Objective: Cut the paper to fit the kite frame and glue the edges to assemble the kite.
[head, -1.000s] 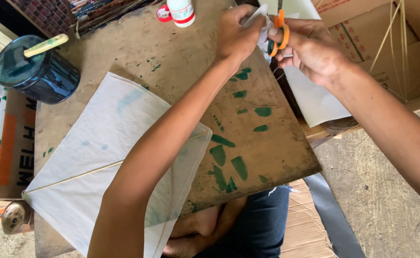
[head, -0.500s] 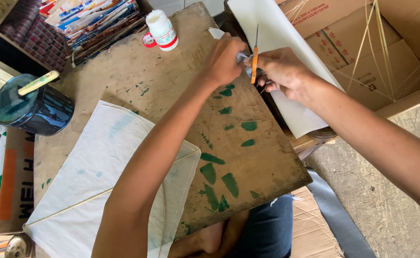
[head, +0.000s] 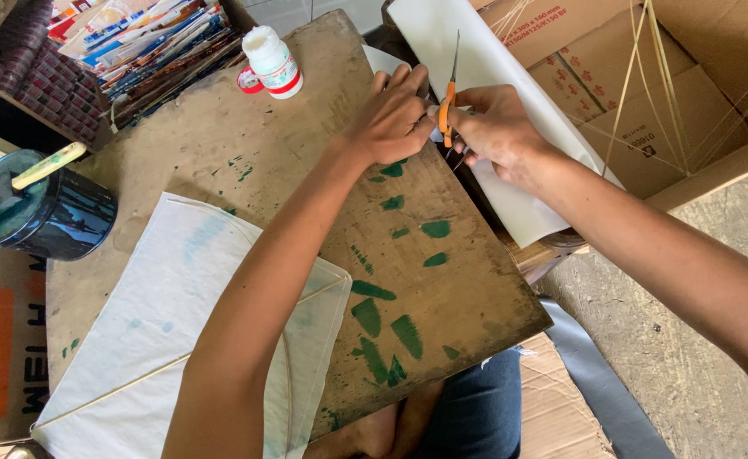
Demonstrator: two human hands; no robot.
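Since a second ago the view has dropped and the hands now sit lower over the far right edge of the wooden board [head: 221,170]; the scissors have swung from lying sideways to blades pointing straight up, so cutting looks paused or between snips

Board is the biggest thing, smeared with green paint marks, its right edge running down under both hands. White paper kite [head: 178,340] lies flat on the near left part, partly under the left forearm. White paper sheet [head: 493,85] lies off the board's far right edge, over the cardboard box [head: 697,76] holding thin sticks. Dark paint tin [head: 42,212] with a stick in it at far left, white glue bottle [head: 273,61] at the far edge, well apart from the hands

Right hand [head: 497,136] closed around the orange scissors [head: 449,102]. Left hand [head: 391,119] curled, fingers pinched at the sheet just beside the handles

Open room: bare board between kite and hands; right side tight against box
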